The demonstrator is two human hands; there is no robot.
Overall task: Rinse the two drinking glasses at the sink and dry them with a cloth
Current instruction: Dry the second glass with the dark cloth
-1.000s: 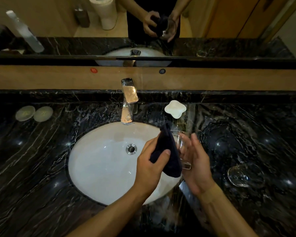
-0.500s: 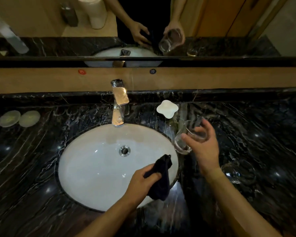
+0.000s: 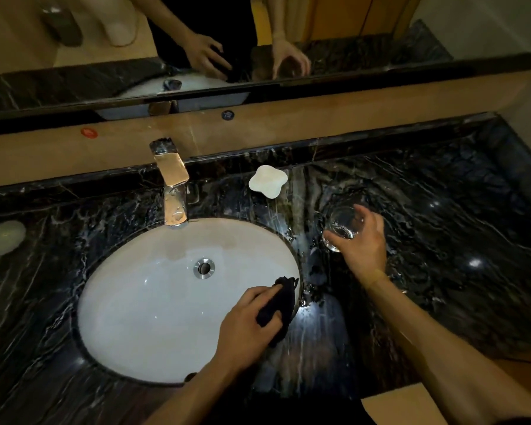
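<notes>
Nearest to the person, the left hand (image 3: 252,323) held the dark cloth (image 3: 276,308), bunched in its curled fingers, over the right edge of the sink (image 3: 141,302). Farther out, the right hand (image 3: 360,240) gripped a drinking glass (image 3: 341,230) from above, its fingers around the rim, low over the bench (image 3: 442,240); whether the base touched, I could not tell. The drying step seemed finished for this glass, so the next move probably called for releasing it upright; the second glass was not visible.

Bathroom, I'm at the vanity. White oval sink (image 3: 154,302) set under a black marble worktop (image 3: 442,240), chrome tap (image 3: 172,185), white soap dish (image 3: 268,181), wall mirror (image 3: 74,41) above showing a toilet roll (image 3: 117,19) behind me.
</notes>
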